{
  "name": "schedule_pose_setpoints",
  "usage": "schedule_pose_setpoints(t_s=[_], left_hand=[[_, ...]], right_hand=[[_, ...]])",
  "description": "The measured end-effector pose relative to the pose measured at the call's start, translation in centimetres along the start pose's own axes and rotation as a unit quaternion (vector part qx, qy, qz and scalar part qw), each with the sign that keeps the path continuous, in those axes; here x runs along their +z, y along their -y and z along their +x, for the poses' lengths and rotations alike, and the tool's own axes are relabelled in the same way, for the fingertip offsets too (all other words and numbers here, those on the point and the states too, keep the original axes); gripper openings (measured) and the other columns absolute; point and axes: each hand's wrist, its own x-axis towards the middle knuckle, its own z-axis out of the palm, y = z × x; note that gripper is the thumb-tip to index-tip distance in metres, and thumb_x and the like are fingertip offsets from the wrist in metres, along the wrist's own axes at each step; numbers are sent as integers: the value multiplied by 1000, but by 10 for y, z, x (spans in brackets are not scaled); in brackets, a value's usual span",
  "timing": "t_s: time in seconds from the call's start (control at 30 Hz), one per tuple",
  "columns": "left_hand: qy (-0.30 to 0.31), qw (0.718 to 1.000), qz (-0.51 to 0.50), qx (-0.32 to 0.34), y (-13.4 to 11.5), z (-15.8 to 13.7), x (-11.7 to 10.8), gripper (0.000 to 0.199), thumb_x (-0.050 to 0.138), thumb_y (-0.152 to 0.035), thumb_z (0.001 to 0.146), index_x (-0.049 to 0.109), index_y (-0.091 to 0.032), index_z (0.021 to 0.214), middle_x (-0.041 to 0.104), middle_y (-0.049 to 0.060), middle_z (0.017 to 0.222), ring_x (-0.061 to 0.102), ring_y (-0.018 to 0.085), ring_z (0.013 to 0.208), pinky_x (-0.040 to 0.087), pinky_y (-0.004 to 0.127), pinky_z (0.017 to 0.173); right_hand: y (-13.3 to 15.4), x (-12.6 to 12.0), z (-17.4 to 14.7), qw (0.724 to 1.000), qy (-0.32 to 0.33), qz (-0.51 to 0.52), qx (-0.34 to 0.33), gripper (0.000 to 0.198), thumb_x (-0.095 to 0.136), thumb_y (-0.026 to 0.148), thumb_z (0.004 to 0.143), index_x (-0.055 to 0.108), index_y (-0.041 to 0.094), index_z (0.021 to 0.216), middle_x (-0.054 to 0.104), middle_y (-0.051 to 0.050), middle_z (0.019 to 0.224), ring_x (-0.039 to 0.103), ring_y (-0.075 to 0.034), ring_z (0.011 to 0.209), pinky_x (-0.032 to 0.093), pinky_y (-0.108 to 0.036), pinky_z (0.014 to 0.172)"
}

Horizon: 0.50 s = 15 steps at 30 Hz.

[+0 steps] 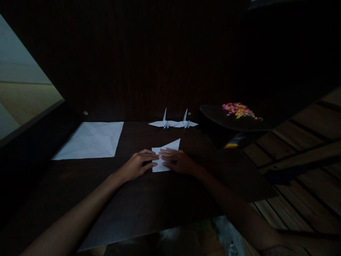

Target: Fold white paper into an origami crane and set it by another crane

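A partly folded white sheet of paper (157, 168) lies flat on the dark wooden desk, with a pointed flap (174, 144) sticking out at its upper right. My left hand (140, 163) rests at the paper's left edge, fingers stretched over it. From the other side my right hand (177, 160) lies across the paper's right part, its fingers extended and covering some of the folds. Beyond both hands, two white origami cranes (173, 123) stand side by side near the back panel, their wings meeting.
A larger creased sheet of white paper (90, 140) lies at the left of the desk (128, 209). On a raised corner shelf (213, 113) at the right sits a heap of small colourful pieces (239, 110). Wooden slats (301, 149) show beyond the desk's right edge.
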Motion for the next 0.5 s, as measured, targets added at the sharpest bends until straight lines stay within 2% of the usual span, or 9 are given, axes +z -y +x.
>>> schedule_pose_setpoints(t_s=[0.3, 0.5], left_hand=[[31, 999, 40, 20, -1, 2, -1, 26, 57, -28, 90, 68, -21, 112, 66, 9, 120, 53, 21, 112, 48, 42, 94], [60, 994, 87, 6, -3, 0, -5, 29, 56, -31, 91, 67, -21, 115, 69, 9, 111, 53, 22, 111, 45, 40, 94]], right_hand=[[-1, 2, 0, 999, -18, 25, 20, 34, 64, 28, 83, 66, 17, 115, 58, -12, 129, 52, -22, 125, 36, -45, 110], [-2, 4, -1, 999, -24, 32, 21, 33, 66, 29, 82, 67, 18, 113, 58, -12, 129, 52, -23, 125, 37, -45, 110]])
